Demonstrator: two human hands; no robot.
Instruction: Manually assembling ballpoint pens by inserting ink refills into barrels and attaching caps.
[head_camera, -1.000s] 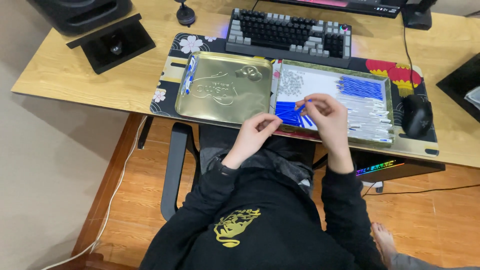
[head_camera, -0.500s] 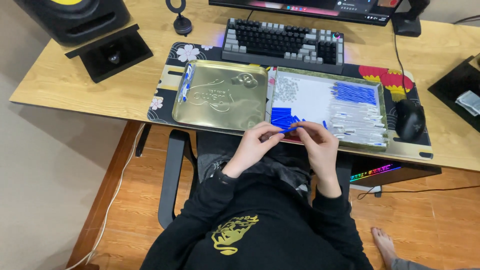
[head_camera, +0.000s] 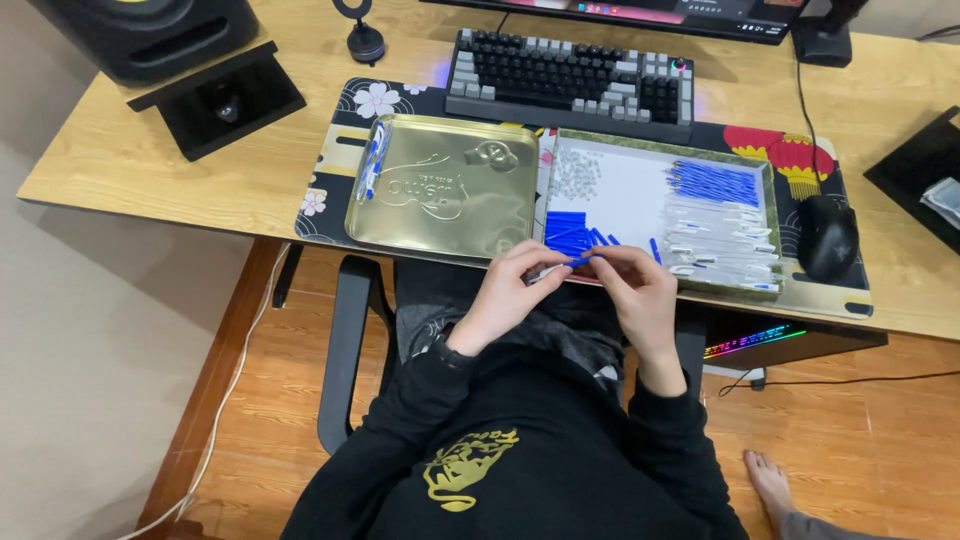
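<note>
Both hands met at the near desk edge: left hand (head_camera: 510, 290) pinched a clear pen tube (head_camera: 548, 272), right hand (head_camera: 632, 285) pinched a blue cap (head_camera: 582, 259). No tray (head_camera: 765, 225) underneath, so a slip probably meant parts dropping into the lap.

Thin blue-tipped pen part (head_camera: 562, 268) — near-level, pinched at tray's front edge.

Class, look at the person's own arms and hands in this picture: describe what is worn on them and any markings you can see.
Both arms are covered by long black sleeves ending at the wrists, part of a black top with a yellow emblem on its front. The left hand and right hand are bare: no gloves. Any rings or a watch are too small to tell.
</note>
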